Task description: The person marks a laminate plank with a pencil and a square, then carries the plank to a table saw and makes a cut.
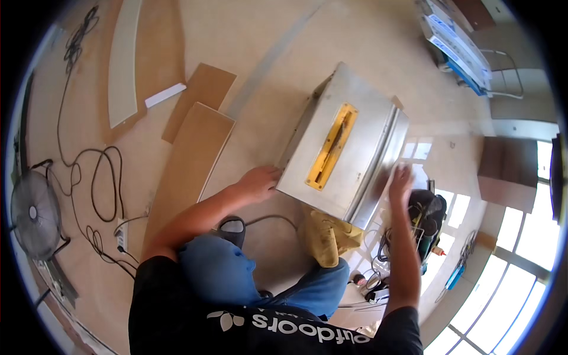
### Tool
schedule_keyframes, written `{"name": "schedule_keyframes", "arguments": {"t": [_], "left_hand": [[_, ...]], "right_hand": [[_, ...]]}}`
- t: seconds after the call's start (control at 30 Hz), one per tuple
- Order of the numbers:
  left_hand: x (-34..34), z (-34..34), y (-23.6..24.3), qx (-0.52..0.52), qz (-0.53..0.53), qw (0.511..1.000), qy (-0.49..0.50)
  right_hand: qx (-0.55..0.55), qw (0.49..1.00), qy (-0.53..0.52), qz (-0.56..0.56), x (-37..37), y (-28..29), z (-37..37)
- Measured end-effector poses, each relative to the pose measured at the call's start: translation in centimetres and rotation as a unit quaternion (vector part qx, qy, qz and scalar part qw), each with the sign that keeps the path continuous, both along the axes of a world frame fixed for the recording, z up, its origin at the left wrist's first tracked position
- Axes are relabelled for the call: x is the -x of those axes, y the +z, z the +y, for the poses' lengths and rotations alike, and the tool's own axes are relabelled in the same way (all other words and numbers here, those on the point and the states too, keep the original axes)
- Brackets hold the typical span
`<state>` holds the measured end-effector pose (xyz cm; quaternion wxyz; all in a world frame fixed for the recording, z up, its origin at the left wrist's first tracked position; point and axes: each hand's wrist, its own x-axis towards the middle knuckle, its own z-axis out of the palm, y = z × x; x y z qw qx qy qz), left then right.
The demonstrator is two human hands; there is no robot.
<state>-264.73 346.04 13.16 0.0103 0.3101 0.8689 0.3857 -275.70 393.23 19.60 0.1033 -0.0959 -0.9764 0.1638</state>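
A small table saw (346,151) with a grey metal top and a yellow insert around the blade slot sits on the floor (266,53), just ahead of the person's knees. The left hand (259,183) has its grip closed on the saw's near left edge. The right hand (400,182) lies on the right side rail, blurred; whether that grip is clenched I cannot tell. A tool bag (427,222) stands just beside it, brown boards (195,148) lie to the left, and a fan (34,214) with black cables (97,177) sits farther out.

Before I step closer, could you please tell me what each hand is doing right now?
Left hand: gripping the near-left edge of the table saw.
Right hand: at the saw's right edge, blurred; grip cannot be told.
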Motion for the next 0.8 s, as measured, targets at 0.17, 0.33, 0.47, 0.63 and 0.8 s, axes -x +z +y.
{"name": "schedule_keyframes", "arguments": {"t": [0.17,0.33,0.47,0.63,0.8], "left_hand": [[-5.1,-7.4,-0.2,0.012,-0.124,0.982,0.139],[-19.6,-18.6,-1.6,0.109,-0.145,0.908,0.378],[-25.8,-22.5,-3.9,0.23,-0.205,0.798,0.518],[-19.3,-23.1,-5.7,0.329,-0.226,0.747,0.532],[-15.2,-22.8,-6.9,0.3,-0.266,0.772,0.494]], "right_hand": [[-0.039,0.98,0.17,0.101,22.4,1.4,4.0],[0.238,0.866,0.012,-0.44,29.3,0.3,-5.9],[0.203,0.863,-0.012,-0.463,32.5,-2.1,0.8],[0.161,0.932,0.027,-0.323,31.7,-0.6,-0.6],[0.007,0.989,-0.017,0.149,19.7,-1.0,-0.5]]}}
